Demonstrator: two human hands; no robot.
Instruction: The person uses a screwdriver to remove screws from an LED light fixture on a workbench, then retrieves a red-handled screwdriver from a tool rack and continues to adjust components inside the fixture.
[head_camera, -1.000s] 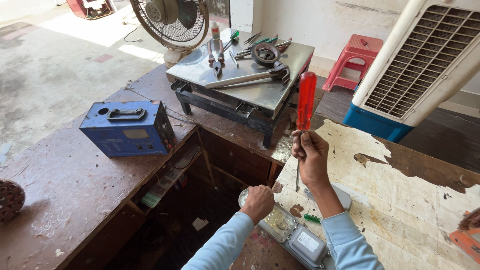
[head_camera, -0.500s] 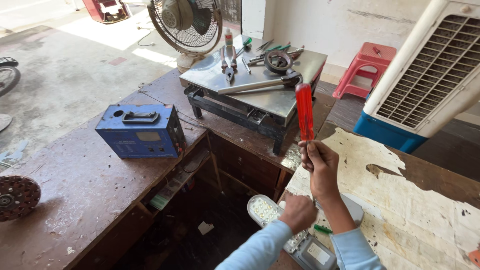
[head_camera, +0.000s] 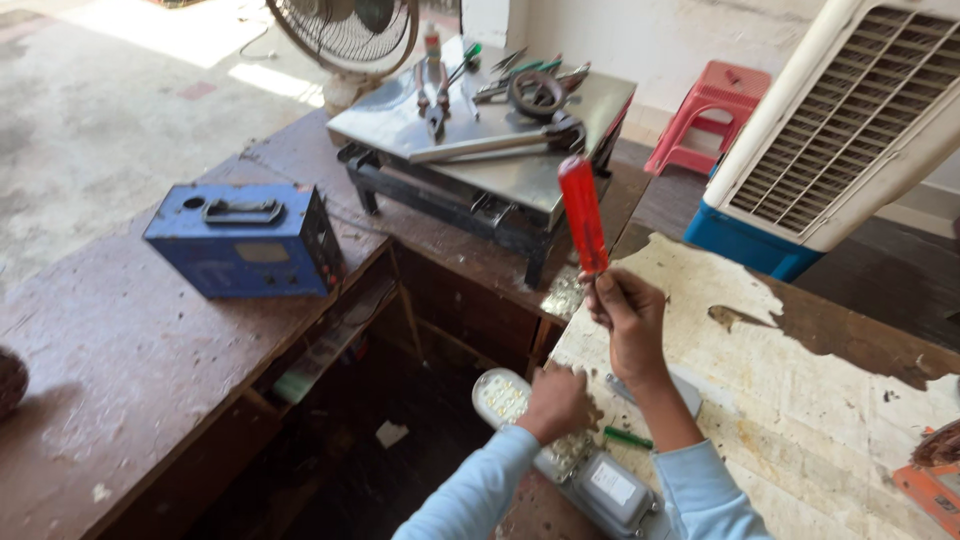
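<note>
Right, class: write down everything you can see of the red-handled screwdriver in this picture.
The screwdriver has a long, glossy, see-through red handle that looks like plastic. It stands nearly upright, its top leaning slightly left. The right hand grips it at the handle's lower end, hiding most of the shaft; the tip cannot be seen. It is held above the pale, worn bench top, over the lamp fitting that the left hand steadies.
</note>
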